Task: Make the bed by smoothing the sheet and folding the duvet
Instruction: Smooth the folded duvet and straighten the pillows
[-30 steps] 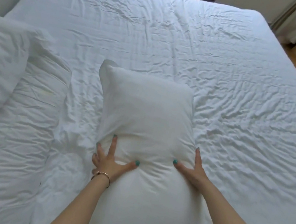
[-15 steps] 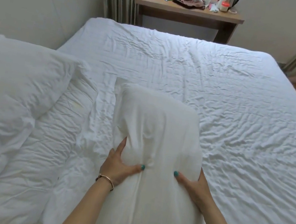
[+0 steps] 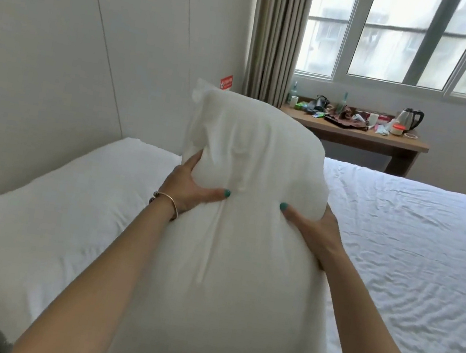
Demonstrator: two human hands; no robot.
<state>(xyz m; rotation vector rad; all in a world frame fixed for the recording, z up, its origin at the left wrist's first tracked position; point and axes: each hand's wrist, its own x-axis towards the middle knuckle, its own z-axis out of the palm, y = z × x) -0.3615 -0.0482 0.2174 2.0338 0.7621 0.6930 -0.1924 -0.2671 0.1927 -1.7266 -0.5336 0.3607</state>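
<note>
A white pillow [image 3: 240, 238] is lifted off the bed in front of me and fills the middle of the view. My left hand [image 3: 190, 189] grips its left side, with a thin bracelet on the wrist. My right hand [image 3: 311, 231] grips its right side. Both thumbs press into the front of the pillow. A wrinkled white sheet [image 3: 414, 254] covers the mattress to the right. A second white pillow [image 3: 62, 207] lies at the left against the wall. The raised pillow hides the middle of the bed.
A pale panelled wall [image 3: 93, 47] runs along the left of the bed. Beyond the bed stands a wooden desk [image 3: 363, 137] cluttered with a kettle [image 3: 408, 118], cups and small items, under a window [image 3: 415, 37] with a beige curtain [image 3: 275, 36].
Both hands have closed on the pillow and raised it off the sheet to chest height. My view has tilted up from the bed to the wall, desk and window.
</note>
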